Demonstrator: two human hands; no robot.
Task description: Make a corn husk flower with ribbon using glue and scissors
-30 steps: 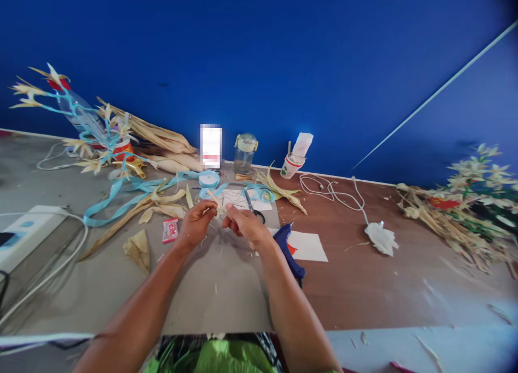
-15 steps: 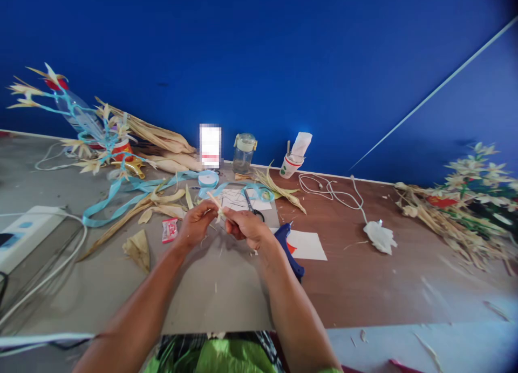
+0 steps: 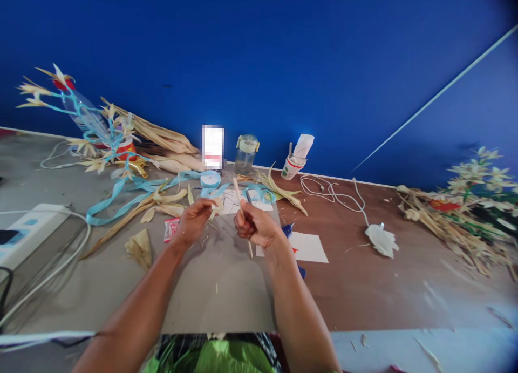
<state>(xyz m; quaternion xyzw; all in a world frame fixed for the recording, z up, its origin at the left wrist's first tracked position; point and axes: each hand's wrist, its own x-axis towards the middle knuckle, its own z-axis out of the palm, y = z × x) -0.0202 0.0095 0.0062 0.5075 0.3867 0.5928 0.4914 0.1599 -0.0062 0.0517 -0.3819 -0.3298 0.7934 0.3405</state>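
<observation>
My right hand (image 3: 257,224) is closed round a thin pale wooden stick (image 3: 237,188), which leans upright and shows above and below the fist. To its left, the fingers of my left hand (image 3: 195,221) pinch a small pale piece of corn husk (image 3: 217,207). The hands are apart, above the grey part of the table. Scissors (image 3: 248,196) lie behind my right hand, mostly hidden by it. A blue glue gun (image 3: 287,231) is partly covered by my right wrist, with a white card (image 3: 311,247) beside it.
Blue ribbon (image 3: 106,207) and dried husks (image 3: 162,197) spread over the left. At the wall stand a glass jar (image 3: 246,154) and a tilted paper cup (image 3: 292,167). A power strip (image 3: 36,224) lies at left, a white cable (image 3: 356,197) and husk flowers (image 3: 483,173) at right.
My hands have moved apart. The stick, earlier between both hands, has swung upright in my right hand, while the small husk piece stays at my left fingertips.
</observation>
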